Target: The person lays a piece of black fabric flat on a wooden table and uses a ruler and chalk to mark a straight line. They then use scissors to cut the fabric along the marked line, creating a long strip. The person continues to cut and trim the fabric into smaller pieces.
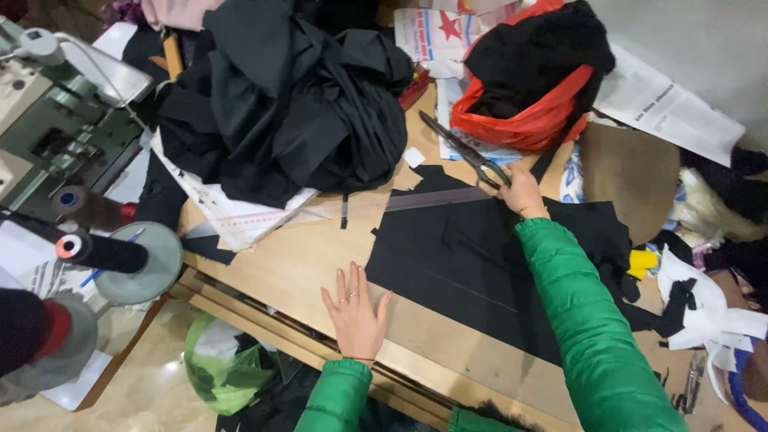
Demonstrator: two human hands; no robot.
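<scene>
My left hand lies flat on the wooden table, fingers spread, its fingertips touching the near left edge of a flat black fabric piece. My right hand is at the fabric's far edge, gripping the handles of large dark scissors whose blades point away to the upper left. A long clear ruler lies across the table just beyond the fabric. Both arms wear green puffy sleeves.
A big heap of black cloth fills the far left of the table. A red plastic bag holding black fabric sits at the back right. A sewing machine and thread spools stand left. Scraps and white strips lie right.
</scene>
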